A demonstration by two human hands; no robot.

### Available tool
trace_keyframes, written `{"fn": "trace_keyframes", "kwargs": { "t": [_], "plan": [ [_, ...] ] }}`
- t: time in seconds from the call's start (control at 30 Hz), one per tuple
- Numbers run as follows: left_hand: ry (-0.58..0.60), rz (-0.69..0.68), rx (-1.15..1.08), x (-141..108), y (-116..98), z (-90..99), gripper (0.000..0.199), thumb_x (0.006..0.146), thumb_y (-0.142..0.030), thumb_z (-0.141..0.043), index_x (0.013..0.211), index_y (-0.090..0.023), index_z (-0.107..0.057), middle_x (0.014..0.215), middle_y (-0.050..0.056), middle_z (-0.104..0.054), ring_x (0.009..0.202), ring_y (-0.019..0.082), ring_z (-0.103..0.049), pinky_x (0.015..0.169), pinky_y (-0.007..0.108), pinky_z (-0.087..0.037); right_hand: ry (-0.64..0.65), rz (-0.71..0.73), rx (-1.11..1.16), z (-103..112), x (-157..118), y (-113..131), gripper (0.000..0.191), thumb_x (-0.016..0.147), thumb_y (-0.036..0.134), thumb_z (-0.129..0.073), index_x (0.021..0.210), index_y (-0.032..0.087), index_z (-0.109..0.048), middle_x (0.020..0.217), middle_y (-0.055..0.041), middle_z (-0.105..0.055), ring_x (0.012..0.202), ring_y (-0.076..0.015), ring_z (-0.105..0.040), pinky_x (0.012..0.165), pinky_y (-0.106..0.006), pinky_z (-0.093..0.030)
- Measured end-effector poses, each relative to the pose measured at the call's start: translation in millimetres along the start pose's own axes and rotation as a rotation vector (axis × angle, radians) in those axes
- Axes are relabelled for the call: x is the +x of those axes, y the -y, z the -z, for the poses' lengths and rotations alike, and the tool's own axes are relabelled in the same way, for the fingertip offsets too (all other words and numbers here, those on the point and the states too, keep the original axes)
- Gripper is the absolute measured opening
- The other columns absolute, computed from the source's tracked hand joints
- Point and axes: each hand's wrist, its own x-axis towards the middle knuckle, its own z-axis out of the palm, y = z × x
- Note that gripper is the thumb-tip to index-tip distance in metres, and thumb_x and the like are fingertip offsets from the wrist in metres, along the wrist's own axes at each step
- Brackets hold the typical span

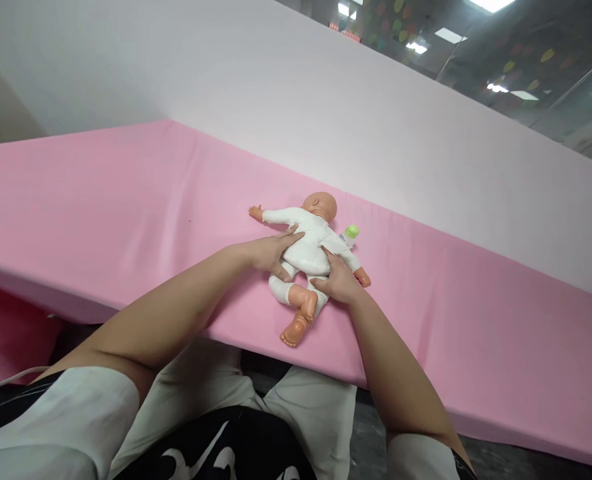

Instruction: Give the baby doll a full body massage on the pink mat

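A baby doll (310, 233) lies belly down on the pink cover, its bald head away from me and its arms spread to both sides. The body is white cloth; the hands, lower legs and feet are skin-toned plastic. Its lower legs are crossed toward the near edge. At the doll's left side, my left hand (271, 255) grips the waist and hip, thumb and fingers apart. My right hand (341, 277) holds the opposite hip the same way. The undersides of the doll's body and of my outer fingers are hidden.
A small bottle with a green cap (351, 233) lies beside the doll's right arm. The pink-covered table (501, 333) stretches to both sides and meets a white wall (376, 133). A window with reflected lights is above. A white cable (11, 381) runs at lower left.
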Motion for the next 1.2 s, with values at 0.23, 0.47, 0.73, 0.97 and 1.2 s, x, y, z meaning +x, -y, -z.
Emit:
{"fn": "trace_keyframes", "kwargs": {
  "t": [0.23,0.47,0.73,0.97,1.2],
  "plan": [
    [0.059,-0.062,0.002,-1,14,4.9,0.143,0.065,-0.066,-0.083,0.173,-0.03,0.003,0.18,0.014,0.005,0.166,0.04,-0.012,0.13,0.053,-0.027,0.05,0.022,-0.06,8,-1,-9,0.097,0.076,0.038,-0.08,0.164,0.024,-0.04,0.161,-0.0141,-0.052,0.15,-0.0376,-0.047,0.123,-0.057,-0.041],
    [-0.063,0.005,0.039,-2,0,2.2,0.134,0.069,-0.075,-0.08,0.173,-0.02,-0.016,0.18,0.019,-0.006,0.164,0.043,-0.021,0.13,0.052,-0.028,-0.123,0.012,-0.035,0,-4,-3,0.09,0.081,0.055,-0.08,0.156,0.022,-0.046,0.155,-0.0155,-0.057,0.142,-0.0381,-0.056,0.117,-0.056,-0.047],
    [-0.355,-0.185,0.207,-2,-35,-16.2,0.088,0.08,-0.083,-0.069,0.15,-0.03,-0.063,0.179,0.011,-0.021,0.164,0.047,-0.011,0.132,0.064,-0.012,-0.098,0.022,-0.043,-8,-5,3,0.091,0.077,0.058,-0.083,0.151,0.02,-0.047,0.151,-0.019,-0.058,0.138,-0.0423,-0.057,0.11,-0.06,-0.051],
    [-0.334,0.028,0.162,8,-35,-25.9,0.097,0.091,-0.082,-0.054,0.167,-0.023,-0.038,0.179,0.018,-0.012,0.163,0.051,-0.01,0.128,0.068,-0.02,-0.099,0.086,-0.066,-9,-5,10,0.098,0.085,0.05,-0.076,0.167,0.023,-0.029,0.166,-0.0157,-0.046,0.151,-0.0398,-0.047,0.118,-0.059,-0.046],
    [-0.479,0.136,0.174,3,-30,-18.7,0.079,0.097,-0.07,-0.052,0.158,-0.02,-0.05,0.17,0.02,-0.035,0.156,0.044,-0.034,0.126,0.059,-0.029,-0.108,0.069,-0.123,-10,-7,1,0.097,0.084,0.051,-0.079,0.167,0.025,-0.034,0.17,-0.0134,-0.04,0.158,-0.0387,-0.037,0.127,-0.061,-0.035]
  ]
}}
